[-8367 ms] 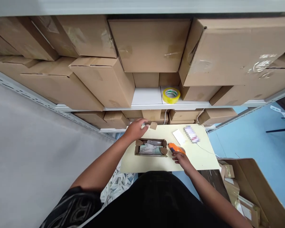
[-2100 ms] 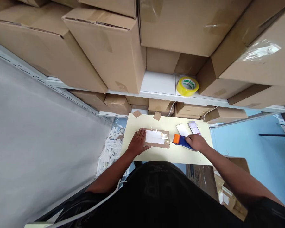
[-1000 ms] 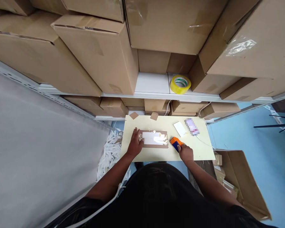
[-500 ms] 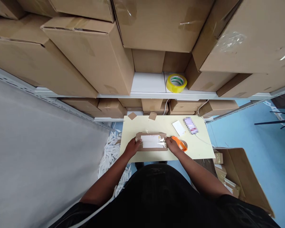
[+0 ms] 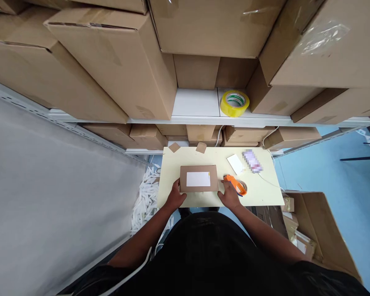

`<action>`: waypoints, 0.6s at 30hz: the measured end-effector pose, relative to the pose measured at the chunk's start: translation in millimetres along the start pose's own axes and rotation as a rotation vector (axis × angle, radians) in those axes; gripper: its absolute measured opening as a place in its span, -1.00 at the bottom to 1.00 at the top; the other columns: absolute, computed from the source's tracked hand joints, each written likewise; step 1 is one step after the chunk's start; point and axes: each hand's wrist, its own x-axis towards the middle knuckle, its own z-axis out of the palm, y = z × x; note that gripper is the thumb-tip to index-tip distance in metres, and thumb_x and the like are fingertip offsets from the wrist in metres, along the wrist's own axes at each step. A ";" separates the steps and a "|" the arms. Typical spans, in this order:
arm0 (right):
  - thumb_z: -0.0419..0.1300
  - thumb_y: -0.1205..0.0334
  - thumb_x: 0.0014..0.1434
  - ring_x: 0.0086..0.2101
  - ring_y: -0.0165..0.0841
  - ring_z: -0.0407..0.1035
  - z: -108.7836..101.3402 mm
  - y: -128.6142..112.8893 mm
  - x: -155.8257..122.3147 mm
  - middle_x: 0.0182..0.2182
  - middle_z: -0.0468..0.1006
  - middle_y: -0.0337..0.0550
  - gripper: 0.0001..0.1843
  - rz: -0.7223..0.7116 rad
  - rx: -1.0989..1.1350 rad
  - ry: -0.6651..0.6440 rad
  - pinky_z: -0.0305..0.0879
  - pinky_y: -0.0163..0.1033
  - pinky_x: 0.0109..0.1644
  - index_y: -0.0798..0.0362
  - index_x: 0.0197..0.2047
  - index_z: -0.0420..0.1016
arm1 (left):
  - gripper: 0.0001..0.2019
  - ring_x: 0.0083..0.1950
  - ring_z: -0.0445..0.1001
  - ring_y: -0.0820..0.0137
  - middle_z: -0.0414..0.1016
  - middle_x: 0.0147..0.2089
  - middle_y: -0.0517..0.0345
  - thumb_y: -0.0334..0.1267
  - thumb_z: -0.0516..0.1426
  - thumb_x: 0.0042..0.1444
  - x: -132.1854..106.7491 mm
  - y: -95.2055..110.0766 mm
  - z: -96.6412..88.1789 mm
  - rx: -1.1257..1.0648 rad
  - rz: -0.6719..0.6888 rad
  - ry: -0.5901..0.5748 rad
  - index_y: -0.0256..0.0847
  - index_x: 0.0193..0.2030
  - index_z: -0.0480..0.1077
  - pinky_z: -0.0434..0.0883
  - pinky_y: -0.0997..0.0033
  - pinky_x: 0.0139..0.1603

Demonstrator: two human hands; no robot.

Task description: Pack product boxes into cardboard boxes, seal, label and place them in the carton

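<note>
Flat brown cardboard box point(image 5: 199, 179), closed, white label point(image 5: 198, 179) on top face, lies mid pale yellow bench point(image 5: 265, 193). Left hand point(image 5: 176, 198) curled round box's near left corner, gripping. Right hand point(image 5: 230, 197) half open at near right corner; grip or mere touch, cannot tell. Orange tape dispenser point(image 5: 236, 186) lies just beside right hand. Judgement: closing and labelling look done; box not yet off bench. Yellow tape roll point(image 5: 234, 103) on white shelf point(image 5: 197, 102) above.
</note>
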 end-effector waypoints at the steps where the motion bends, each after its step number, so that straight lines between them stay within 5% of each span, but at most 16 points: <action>1: 0.12 0.12 0.24 0.23 -0.01 0.25 -2.4 7.2 -4.5 0.21 0.42 0.17 -0.40 0.029 -0.071 0.072 0.18 0.04 0.32 0.13 0.31 0.29 | -0.16 0.39 0.34 0.07 0.29 0.37 -0.18 -0.46 0.15 -0.06 -1.3 0.1 -4.1 0.039 0.023 0.021 -0.19 0.43 0.07 0.34 -0.07 0.39; 3: 0.09 0.03 0.30 0.21 0.03 0.24 -7.1 22.2 -11.8 0.14 0.44 0.20 -0.48 0.140 -0.202 0.165 0.18 0.07 0.27 0.12 0.23 0.35 | -0.24 0.40 0.31 0.07 0.28 0.36 -0.16 -0.43 0.14 -0.02 -5.0 4.2 -14.6 0.121 0.061 0.099 -0.18 0.39 0.13 0.38 -0.06 0.37; 7: 0.10 0.00 0.33 0.14 0.03 0.28 -9.5 43.3 -10.8 0.02 0.50 0.19 -0.55 0.319 -0.350 0.131 0.19 0.04 0.15 0.12 0.14 0.39 | -0.57 0.21 0.44 0.13 0.43 0.15 -0.07 -0.37 0.10 0.11 -13.5 30.4 -35.9 0.221 0.157 0.147 -0.16 0.16 0.37 0.49 0.02 0.21; 13: 0.04 0.00 0.35 0.06 0.01 0.34 -18.2 42.0 -7.0 -0.07 0.56 0.17 -0.57 0.341 -0.290 0.140 0.16 0.03 0.15 0.14 0.06 0.46 | -0.80 -0.01 0.51 0.24 0.54 -0.11 0.07 -0.25 0.04 0.29 -10.5 94.7 -41.0 0.223 0.359 -0.121 -0.10 -0.13 0.50 0.50 0.19 0.10; 18: 0.08 -0.03 0.25 -0.13 -0.10 0.40 -42.3 3.8 -47.8 -0.25 0.54 0.01 -0.65 0.224 0.029 0.257 0.29 -0.10 0.01 0.05 -0.12 0.50 | -0.66 0.02 0.52 0.19 0.57 -0.01 0.01 -0.03 0.06 0.31 20.2 143.2 -21.8 0.158 0.392 -0.339 -0.14 -0.01 0.56 0.49 0.20 0.06</action>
